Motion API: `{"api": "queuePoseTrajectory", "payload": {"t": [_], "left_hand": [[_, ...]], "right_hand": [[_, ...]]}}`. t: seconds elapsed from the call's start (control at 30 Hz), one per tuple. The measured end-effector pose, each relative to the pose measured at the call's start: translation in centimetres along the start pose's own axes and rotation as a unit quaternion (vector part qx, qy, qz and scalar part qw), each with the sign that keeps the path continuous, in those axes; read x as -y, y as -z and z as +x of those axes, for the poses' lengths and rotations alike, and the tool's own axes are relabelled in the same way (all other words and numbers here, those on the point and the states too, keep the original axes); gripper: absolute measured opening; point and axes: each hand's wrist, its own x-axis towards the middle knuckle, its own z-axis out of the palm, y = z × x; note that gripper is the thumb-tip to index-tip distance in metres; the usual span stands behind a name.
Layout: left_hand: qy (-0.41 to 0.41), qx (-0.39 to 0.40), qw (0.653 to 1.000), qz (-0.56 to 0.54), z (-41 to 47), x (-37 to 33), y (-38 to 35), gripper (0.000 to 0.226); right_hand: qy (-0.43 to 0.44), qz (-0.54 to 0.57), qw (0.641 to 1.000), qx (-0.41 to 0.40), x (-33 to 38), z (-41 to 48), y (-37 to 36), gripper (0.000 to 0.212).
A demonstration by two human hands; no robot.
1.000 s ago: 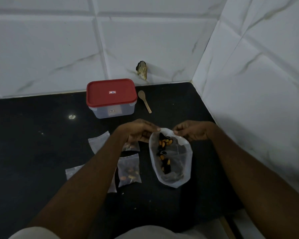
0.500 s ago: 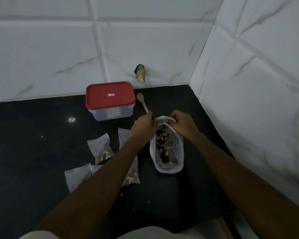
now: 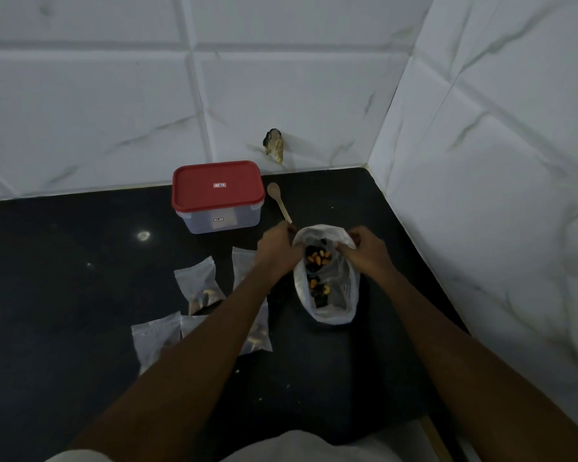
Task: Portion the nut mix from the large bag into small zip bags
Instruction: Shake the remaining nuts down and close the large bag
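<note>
The large clear bag (image 3: 334, 301) of nut mix lies on the black counter, its mouth toward the wall, with orange and dark nuts showing inside. My left hand (image 3: 276, 250) pinches the left side of the bag's rim. My right hand (image 3: 364, 250) pinches the right side of the rim, and the mouth is held apart between them. Several small zip bags (image 3: 197, 285) lie to the left of the big bag, some with nuts in them and partly hidden under my left forearm.
A clear box with a red lid (image 3: 216, 195) stands near the back wall. A wooden spoon (image 3: 279, 201) lies just right of it, its handle end by my left hand. White tiled walls meet in a corner at the back right.
Both hands have stayed on the big bag's rim while it moved farther from me toward the spoon. The mouth, narrow half a second ago, is now held wider.
</note>
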Motion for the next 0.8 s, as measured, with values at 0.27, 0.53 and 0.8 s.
{"api": "queuePoseTrajectory", "payload": {"t": [0.27, 0.53, 0.8], "left_hand": [[0.158, 0.212, 0.949, -0.169, -3.2, 0.5, 0.7, 0.030], [0.204, 0.066, 0.944, -0.249, -5.0, 0.5, -1.8, 0.027], [0.217, 0.195, 0.895, -0.337, -7.7, 0.9, -0.9, 0.035]], "right_hand": [[-0.122, 0.197, 0.959, 0.166, -1.5, -4.3, 2.0, 0.025], [-0.129, 0.228, 0.961, 0.085, -0.9, -5.9, -0.4, 0.027], [-0.167, 0.327, 0.914, 0.173, -2.0, -9.1, 0.1, 0.025]]}}
